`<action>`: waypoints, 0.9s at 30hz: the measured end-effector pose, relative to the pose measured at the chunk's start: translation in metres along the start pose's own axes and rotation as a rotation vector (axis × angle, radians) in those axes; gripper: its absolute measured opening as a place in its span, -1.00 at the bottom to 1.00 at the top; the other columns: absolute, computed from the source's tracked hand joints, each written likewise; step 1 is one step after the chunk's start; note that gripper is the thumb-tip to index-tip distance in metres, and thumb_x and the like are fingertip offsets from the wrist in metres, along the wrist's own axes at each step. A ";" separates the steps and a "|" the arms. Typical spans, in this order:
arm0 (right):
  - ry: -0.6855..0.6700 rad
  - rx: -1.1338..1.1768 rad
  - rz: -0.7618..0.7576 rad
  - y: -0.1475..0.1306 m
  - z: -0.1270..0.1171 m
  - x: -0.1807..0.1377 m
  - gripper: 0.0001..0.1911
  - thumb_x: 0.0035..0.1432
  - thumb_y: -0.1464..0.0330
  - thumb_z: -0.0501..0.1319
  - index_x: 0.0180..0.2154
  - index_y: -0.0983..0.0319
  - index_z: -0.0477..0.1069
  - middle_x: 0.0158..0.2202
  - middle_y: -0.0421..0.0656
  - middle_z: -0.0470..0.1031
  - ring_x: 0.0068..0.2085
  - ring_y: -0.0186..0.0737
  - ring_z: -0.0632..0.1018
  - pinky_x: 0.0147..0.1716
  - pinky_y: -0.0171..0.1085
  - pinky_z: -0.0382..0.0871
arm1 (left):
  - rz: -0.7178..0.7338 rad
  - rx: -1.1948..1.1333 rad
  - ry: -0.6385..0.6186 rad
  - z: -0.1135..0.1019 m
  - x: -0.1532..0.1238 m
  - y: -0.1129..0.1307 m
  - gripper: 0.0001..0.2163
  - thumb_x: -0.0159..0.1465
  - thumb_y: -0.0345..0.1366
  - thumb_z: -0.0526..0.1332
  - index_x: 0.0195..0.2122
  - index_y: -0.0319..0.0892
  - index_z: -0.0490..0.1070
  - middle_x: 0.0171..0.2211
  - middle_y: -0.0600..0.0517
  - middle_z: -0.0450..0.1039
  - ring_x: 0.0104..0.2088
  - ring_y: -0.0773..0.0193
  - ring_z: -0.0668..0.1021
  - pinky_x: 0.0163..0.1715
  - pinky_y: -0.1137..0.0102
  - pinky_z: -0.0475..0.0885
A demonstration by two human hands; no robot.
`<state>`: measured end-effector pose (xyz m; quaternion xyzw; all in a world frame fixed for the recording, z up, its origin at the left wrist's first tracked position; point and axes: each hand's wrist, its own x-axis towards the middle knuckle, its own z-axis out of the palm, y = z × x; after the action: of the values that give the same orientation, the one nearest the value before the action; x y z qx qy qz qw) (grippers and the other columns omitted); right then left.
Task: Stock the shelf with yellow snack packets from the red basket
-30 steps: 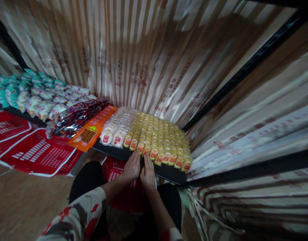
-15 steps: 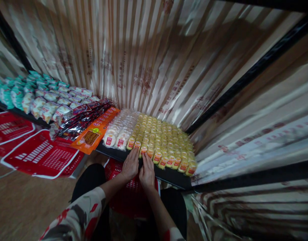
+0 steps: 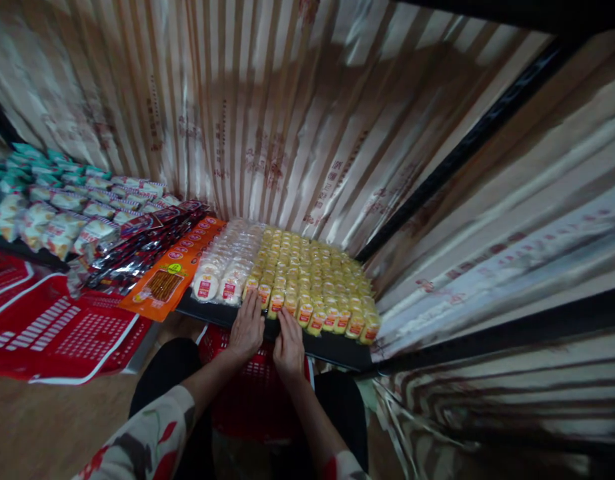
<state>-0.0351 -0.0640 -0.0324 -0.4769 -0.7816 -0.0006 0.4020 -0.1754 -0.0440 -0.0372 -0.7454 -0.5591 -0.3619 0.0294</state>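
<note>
Rows of small yellow packaged snacks (image 3: 317, 280) with orange-red labels fill the right part of a black shelf (image 3: 337, 352). My left hand (image 3: 247, 327) lies with outstretched fingers against the front of the yellow packs near their left end. A little to its right, my right hand (image 3: 289, 343) also has its fingers stretched out, the tips at the front row's labels. Neither hand is wrapped around a pack. White round packaged snacks (image 3: 230, 267) in clear wrap adjoin the yellow rows on the left. Beside them lies a flat orange pouch (image 3: 175, 273) with brown sticks pictured on it.
Dark shiny packets (image 3: 142, 243) are piled left of the orange pouch, then white packs (image 3: 67, 223) and green packs (image 3: 35, 167). Red baskets (image 3: 82, 320) stand below the shelf, another red basket (image 3: 252, 400) between my knees. Striped printed sheeting (image 3: 267, 100) hangs behind; a black post (image 3: 462, 147) slants at right.
The view has shifted slightly, so the shelf goods appear further left. My hands have drawn a little apart, still at the front of the yellow packs.
</note>
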 end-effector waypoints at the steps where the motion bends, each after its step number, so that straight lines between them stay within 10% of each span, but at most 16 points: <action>1: -0.002 -0.005 0.001 -0.001 -0.001 0.000 -0.38 0.07 0.62 -0.09 0.19 0.29 0.12 0.16 0.02 0.25 0.22 -0.14 0.21 0.12 0.02 0.22 | 0.018 0.002 0.000 0.001 0.000 -0.001 -0.44 0.27 -0.42 -0.07 0.29 -0.31 -0.22 0.29 -0.24 -0.11 0.29 0.00 -0.05 0.15 0.03 0.18; 20: 0.098 -0.119 -0.006 0.022 -0.036 -0.005 -0.49 0.19 0.48 -0.04 0.19 0.23 0.11 0.20 0.02 0.19 0.23 -0.06 0.19 0.10 0.08 0.18 | -0.011 0.084 0.127 -0.023 0.020 -0.010 -0.56 0.28 -0.43 -0.04 0.20 -0.28 0.04 0.26 -0.26 -0.06 0.29 0.02 -0.04 0.16 0.04 0.16; 27: 0.151 -0.172 0.216 0.021 -0.041 -0.005 -0.54 0.25 0.38 -0.08 0.18 0.24 0.13 0.21 0.02 0.17 0.25 -0.08 0.15 0.11 0.04 0.16 | 0.163 0.006 0.015 -0.034 0.004 -0.009 -0.55 0.26 -0.46 -0.01 0.20 -0.24 0.06 0.28 -0.20 -0.12 0.29 0.01 -0.04 0.17 0.03 0.15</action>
<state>0.0071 -0.0722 -0.0158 -0.5893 -0.6905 -0.0602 0.4151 -0.2001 -0.0524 -0.0127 -0.7855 -0.4975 -0.3622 0.0654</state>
